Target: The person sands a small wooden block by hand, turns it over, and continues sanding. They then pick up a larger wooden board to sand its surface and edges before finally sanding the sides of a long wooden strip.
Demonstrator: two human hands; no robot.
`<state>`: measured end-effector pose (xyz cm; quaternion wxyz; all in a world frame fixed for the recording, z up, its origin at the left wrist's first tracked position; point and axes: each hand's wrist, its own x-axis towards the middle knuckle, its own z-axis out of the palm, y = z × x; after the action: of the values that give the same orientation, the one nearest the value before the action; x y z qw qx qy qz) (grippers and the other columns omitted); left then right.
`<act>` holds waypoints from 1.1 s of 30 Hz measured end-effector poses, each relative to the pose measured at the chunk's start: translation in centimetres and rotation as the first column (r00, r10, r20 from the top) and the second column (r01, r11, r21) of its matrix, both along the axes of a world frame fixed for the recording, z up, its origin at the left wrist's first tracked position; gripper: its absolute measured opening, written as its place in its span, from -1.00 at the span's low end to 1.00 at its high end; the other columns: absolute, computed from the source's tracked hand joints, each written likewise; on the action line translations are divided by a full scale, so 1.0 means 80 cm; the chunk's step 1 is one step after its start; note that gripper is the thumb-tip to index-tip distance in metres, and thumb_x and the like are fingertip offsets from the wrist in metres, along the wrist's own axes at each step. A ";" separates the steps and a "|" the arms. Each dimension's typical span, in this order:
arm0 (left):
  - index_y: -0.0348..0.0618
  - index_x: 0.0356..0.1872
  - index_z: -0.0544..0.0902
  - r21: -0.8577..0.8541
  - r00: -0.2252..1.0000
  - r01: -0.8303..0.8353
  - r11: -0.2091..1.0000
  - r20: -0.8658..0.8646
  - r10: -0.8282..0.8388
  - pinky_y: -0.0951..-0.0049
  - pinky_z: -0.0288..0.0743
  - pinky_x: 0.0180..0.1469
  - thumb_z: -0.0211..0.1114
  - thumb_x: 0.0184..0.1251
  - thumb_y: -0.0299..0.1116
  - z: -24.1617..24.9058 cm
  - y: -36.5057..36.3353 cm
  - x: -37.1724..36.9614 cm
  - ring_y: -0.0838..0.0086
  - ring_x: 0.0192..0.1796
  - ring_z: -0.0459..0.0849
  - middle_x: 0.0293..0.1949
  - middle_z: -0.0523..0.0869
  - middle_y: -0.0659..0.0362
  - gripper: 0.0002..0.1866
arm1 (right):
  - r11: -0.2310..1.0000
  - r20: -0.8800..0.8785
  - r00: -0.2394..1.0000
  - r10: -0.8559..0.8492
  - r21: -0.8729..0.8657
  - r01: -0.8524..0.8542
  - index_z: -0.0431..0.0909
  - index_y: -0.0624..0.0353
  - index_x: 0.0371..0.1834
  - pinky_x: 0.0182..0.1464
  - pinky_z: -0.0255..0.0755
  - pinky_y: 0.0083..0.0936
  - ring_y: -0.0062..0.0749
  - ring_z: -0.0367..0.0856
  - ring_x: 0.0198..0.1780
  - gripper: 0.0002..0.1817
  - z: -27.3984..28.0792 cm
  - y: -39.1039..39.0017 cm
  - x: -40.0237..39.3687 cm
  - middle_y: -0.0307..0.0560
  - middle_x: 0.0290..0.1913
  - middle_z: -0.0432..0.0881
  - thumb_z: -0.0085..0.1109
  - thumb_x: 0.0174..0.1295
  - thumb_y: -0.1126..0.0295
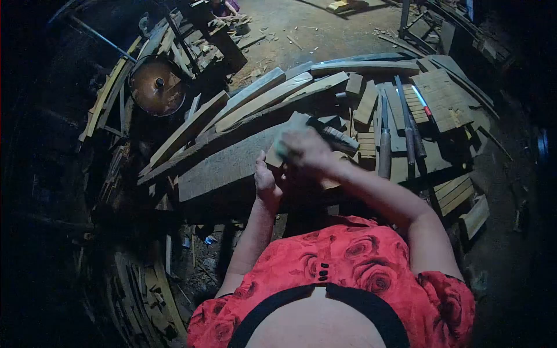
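My left hand [268, 178] is upright at the near edge of a thick wooden board [226, 165], its fingers beside a pale wooden piece [272, 156]. What its palm holds is hard to see. Over that piece, my right hand [307, 149] is blurred, its fingers curled round something greenish [282, 147] that I cannot make out. Just right of my right hand lie a dark tool with a pale block [339, 138] and small slatted wooden pieces [366, 145].
Long planks [261, 104] lie beyond the board. Chisels with wooden handles [384, 153] and a red-and-white marker [422, 103] lie at the right, near a square wooden block [444, 98]. A round rusty disc [158, 86] stands at the left. Wood scraps cover the floor.
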<state>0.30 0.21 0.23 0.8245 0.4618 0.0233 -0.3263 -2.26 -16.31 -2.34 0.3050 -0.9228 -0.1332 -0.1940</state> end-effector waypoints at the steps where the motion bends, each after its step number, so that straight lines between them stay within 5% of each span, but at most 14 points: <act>1: -0.10 0.02 0.48 -0.034 0.995 -0.053 0.998 -0.082 0.050 0.67 0.44 -0.54 -0.23 0.40 0.10 0.013 -0.009 -0.008 0.59 -0.37 0.60 -0.28 0.62 0.26 -0.47 | 0.993 0.026 0.998 0.052 -0.107 -0.049 0.33 -0.03 0.26 0.34 -0.01 -0.08 -0.28 0.21 0.37 -0.35 0.010 0.024 -0.025 -0.10 0.31 0.32 0.17 0.00 0.18; 5: -0.10 0.02 0.49 -0.013 0.962 -0.194 0.981 -0.198 0.188 0.66 0.37 -0.58 -0.23 0.39 0.10 0.040 -0.031 -0.024 0.59 -0.42 0.55 -0.26 0.61 0.24 -0.47 | 0.979 -0.063 0.992 0.113 -0.161 -0.122 0.30 -0.10 0.28 0.38 -0.05 -0.12 -0.33 0.17 0.39 -0.31 0.026 -0.001 -0.023 -0.11 0.34 0.29 0.20 -0.05 0.25; 8: -0.12 0.02 0.47 -0.089 0.999 0.017 0.996 -0.046 -0.021 0.62 0.39 -0.57 -0.25 0.41 0.10 -0.019 0.009 0.008 0.56 -0.42 0.53 -0.29 0.58 0.21 -0.46 | 0.980 -0.057 0.995 -0.086 0.174 0.095 0.34 0.04 0.26 0.33 0.12 -0.36 -0.24 0.26 0.34 -0.44 -0.003 -0.072 0.035 0.01 0.30 0.34 0.11 0.12 0.27; 9: -0.13 0.01 0.46 -0.093 0.998 0.009 0.996 -0.055 -0.014 0.62 0.38 -0.58 -0.27 0.43 0.09 -0.011 0.006 0.005 0.56 -0.43 0.50 -0.33 0.56 0.21 -0.47 | 0.835 -0.131 0.988 0.083 0.550 0.002 0.37 0.09 0.23 0.23 0.24 -0.51 -0.33 0.38 0.25 -0.53 0.010 -0.085 0.027 0.05 0.22 0.44 0.03 0.22 0.27; 11: -0.14 0.00 0.45 -0.098 0.999 -0.008 0.995 -0.040 0.004 0.63 0.38 -0.58 -0.27 0.43 0.10 0.000 0.006 0.001 0.57 -0.43 0.50 -0.33 0.57 0.20 -0.46 | 0.632 -0.285 0.958 0.039 0.749 0.198 0.40 0.11 0.21 0.11 0.32 -0.55 -0.44 0.50 0.06 -0.59 0.000 -0.090 0.032 0.00 0.05 0.57 -0.06 0.31 0.29; 16: -0.15 -0.02 0.51 -0.116 0.998 -0.046 0.992 -0.055 0.039 0.59 0.38 -0.56 -0.10 0.39 0.05 0.035 0.005 -0.009 0.55 -0.44 0.53 -0.45 0.56 0.25 -0.52 | 0.488 -0.228 0.971 0.069 0.857 0.167 0.42 0.21 0.17 -0.01 0.37 -0.57 -0.54 0.51 -0.12 -0.62 0.028 -0.087 -0.007 -0.12 -0.09 0.63 -0.09 0.35 0.29; 17: -0.17 -0.03 0.53 0.115 0.996 0.029 0.993 0.080 -0.038 0.53 0.44 -0.47 -0.01 0.37 -0.07 0.026 0.012 0.001 0.50 -0.40 0.56 -0.44 0.58 0.24 -0.60 | 0.394 -0.270 0.958 0.092 0.894 0.214 0.42 0.25 0.16 -0.04 0.38 -0.58 -0.56 0.50 -0.16 -0.61 0.023 -0.088 -0.005 -0.15 -0.10 0.63 -0.09 0.36 0.28; 19: -0.19 -0.04 0.55 0.347 0.970 0.063 0.936 0.199 -0.140 0.47 0.49 -0.38 0.09 0.34 -0.19 0.026 0.014 0.009 0.45 -0.36 0.59 -0.44 0.59 0.23 -0.68 | 0.445 -0.196 0.980 0.020 0.880 0.167 0.43 0.26 0.15 -0.03 0.38 -0.56 -0.51 0.52 -0.13 -0.62 0.035 -0.079 -0.006 -0.13 -0.09 0.63 -0.07 0.34 0.31; 21: -0.21 -0.05 0.57 0.495 0.648 -0.276 0.824 0.729 -0.220 0.39 0.52 -0.21 0.18 0.21 -0.42 0.024 0.016 0.008 0.35 -0.28 0.64 -0.36 0.64 0.17 -0.73 | 0.492 -0.125 0.991 -0.045 0.861 0.131 0.44 0.28 0.13 -0.02 0.39 -0.54 -0.46 0.55 -0.10 -0.63 0.050 -0.064 -0.011 -0.10 -0.08 0.62 -0.05 0.31 0.33; 23: -0.22 -0.05 0.57 0.493 0.569 -0.301 0.816 0.780 -0.262 0.39 0.51 -0.18 0.18 0.19 -0.44 0.016 0.021 0.010 0.33 -0.25 0.65 -0.34 0.65 0.13 -0.71 | 0.981 0.474 0.858 -0.195 0.094 0.171 0.45 0.19 0.12 0.02 0.40 -0.47 -0.21 0.57 -0.01 -0.59 0.086 -0.042 -0.019 -0.01 -0.01 0.59 0.03 0.17 0.38; 26: -0.23 -0.04 0.56 0.479 0.387 -0.334 0.811 0.855 -0.345 0.38 0.49 -0.13 0.19 0.14 -0.47 -0.010 0.031 0.016 0.28 -0.19 0.66 -0.28 0.67 0.04 -0.69 | 0.983 0.288 0.957 0.024 -0.182 0.030 0.38 0.07 0.18 0.25 0.22 -0.25 -0.08 0.37 0.25 -0.37 0.105 0.023 -0.064 0.03 0.21 0.40 0.19 -0.10 0.36; 29: -0.23 -0.03 0.56 0.571 0.093 -0.581 0.581 0.755 -0.649 0.38 0.47 -0.05 0.20 0.12 -0.49 -0.021 0.042 0.010 0.27 -0.11 0.64 -0.22 0.66 0.03 -0.66 | 0.970 0.211 0.969 0.130 -0.230 -0.080 0.34 0.01 0.22 0.34 0.07 -0.15 -0.14 0.24 0.34 -0.27 0.084 0.032 -0.064 -0.02 0.30 0.31 0.26 -0.18 0.34; 31: -0.24 -0.01 0.56 0.555 0.564 -0.213 0.804 0.742 -0.363 0.36 0.47 -0.02 0.21 0.09 -0.50 0.008 0.031 0.004 0.26 -0.07 0.63 -0.15 0.65 0.00 -0.63 | 0.988 0.106 0.989 0.102 -0.123 -0.089 0.33 -0.04 0.25 0.35 0.05 -0.14 -0.19 0.23 0.35 -0.26 0.059 0.011 -0.046 -0.05 0.31 0.31 0.26 -0.17 0.35; 33: -0.25 0.01 0.55 0.444 0.572 -0.232 0.866 0.782 -0.248 0.36 0.47 -0.02 0.21 0.11 -0.49 -0.008 0.025 0.009 0.25 -0.06 0.63 -0.13 0.64 -0.02 -0.63 | 1.000 0.134 0.991 0.009 0.023 -0.012 0.31 -0.05 0.26 0.35 0.04 -0.14 -0.20 0.28 0.33 -0.31 0.016 -0.042 -0.005 -0.04 0.29 0.35 0.18 -0.09 0.41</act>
<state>0.98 2.23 -0.42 0.5885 0.7562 -0.2794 -0.0607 -2.66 -19.65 -1.08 0.3073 -0.9033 -0.1560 -0.2553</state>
